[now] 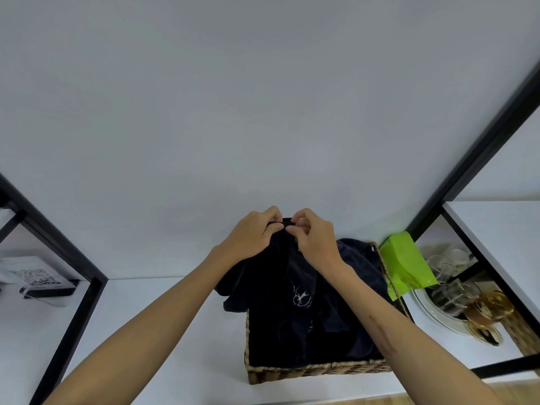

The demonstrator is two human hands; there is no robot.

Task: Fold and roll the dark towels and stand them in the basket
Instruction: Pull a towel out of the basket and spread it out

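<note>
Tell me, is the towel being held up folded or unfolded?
Unfolded: both hands, left and right, pinch the dark towel by its top edge; it hangs loose.

The dark navy towel (280, 276) is seen to be soft, matt cloth with a napped surface, marked by a pale stitched motif; the rectangular woven basket (318, 371) is made of rough, plaited natural fibre in tan and brown; the white counter (163, 331) is smooth with a matt finish; the black shelf frame (473, 159) looks like matt painted metal; the bright green sheet (406, 264) appears to be thin, slightly glossy paper or plastic; the clear glasses (450, 290) are glossy; the white plate (432, 312) is smooth and shiny.
</note>
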